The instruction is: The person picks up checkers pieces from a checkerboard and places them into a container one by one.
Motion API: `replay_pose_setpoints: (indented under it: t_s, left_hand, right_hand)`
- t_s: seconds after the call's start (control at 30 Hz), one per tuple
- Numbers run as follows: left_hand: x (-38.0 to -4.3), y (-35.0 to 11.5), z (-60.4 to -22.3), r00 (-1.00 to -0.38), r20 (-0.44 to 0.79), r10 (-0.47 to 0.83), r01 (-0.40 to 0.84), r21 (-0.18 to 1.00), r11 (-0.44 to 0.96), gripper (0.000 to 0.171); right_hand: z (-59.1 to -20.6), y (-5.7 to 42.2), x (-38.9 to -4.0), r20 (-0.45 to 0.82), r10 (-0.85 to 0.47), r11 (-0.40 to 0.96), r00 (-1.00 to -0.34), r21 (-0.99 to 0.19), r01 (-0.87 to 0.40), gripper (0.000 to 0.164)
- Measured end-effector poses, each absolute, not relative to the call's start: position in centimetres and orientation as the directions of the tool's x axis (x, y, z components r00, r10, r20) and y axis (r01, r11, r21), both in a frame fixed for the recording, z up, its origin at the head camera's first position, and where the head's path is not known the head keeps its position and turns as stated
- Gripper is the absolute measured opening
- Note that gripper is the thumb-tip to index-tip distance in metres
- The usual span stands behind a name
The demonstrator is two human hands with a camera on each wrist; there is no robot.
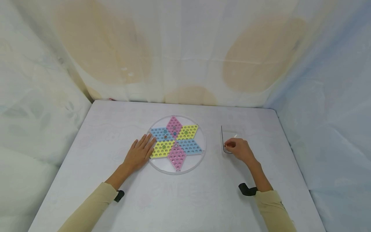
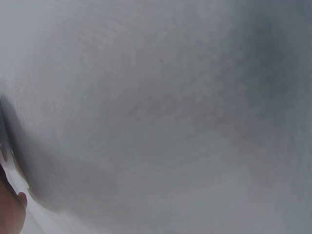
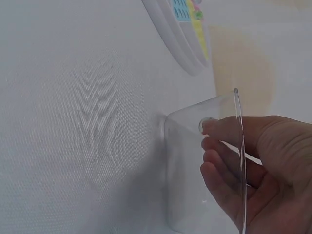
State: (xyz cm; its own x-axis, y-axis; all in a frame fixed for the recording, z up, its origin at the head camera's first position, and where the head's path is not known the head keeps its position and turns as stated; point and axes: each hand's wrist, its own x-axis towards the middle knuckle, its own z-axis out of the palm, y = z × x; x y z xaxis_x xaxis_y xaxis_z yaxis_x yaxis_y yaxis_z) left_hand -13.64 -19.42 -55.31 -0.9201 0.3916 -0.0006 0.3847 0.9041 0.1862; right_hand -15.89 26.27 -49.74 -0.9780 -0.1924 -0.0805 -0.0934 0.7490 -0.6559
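A round Chinese checkers board (image 1: 189,164) with a pink, yellow and blue star lies on the table. Several glass marbles sit in its holes, among them a greenish marble (image 1: 186,132). My left hand (image 1: 139,152) rests with extended fingers on the board's left rim; in the left wrist view just a bit of that hand (image 2: 10,209) shows. To the right of the board stands a clear plastic box (image 3: 183,146). My right hand (image 1: 238,149) reaches into it, and between thumb and forefinger it pinches a clear marble (image 3: 204,125). The other right fingers are bent.
A white cloth covers the table (image 1: 185,199). Patterned curtains (image 1: 185,54) hang behind it and on both sides. A black strap (image 1: 247,190) sits at the right wrist, another strap (image 1: 119,196) at the left.
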Motion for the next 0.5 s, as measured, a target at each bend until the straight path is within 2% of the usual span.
replay_pose_setpoints:
  t_s: [0.33, 0.5]
  left_hand:
    - [-13.71, -19.34, -55.14, -0.920, -0.005, 0.392, 0.385, 0.183, 0.905, 0.061]
    - [-13.68, -19.35, -55.07, -0.920, -0.009, 0.391, 0.383, 0.183, 0.906, 0.061]
  right_hand:
    - [-49.86, 26.17, -16.22, -0.070, -0.234, 0.752, -0.970, -0.646, -0.135, 0.014]
    - [-49.88, 26.07, -16.38, -0.103, -0.225, 0.756, -0.969, -0.646, -0.107, 0.015]
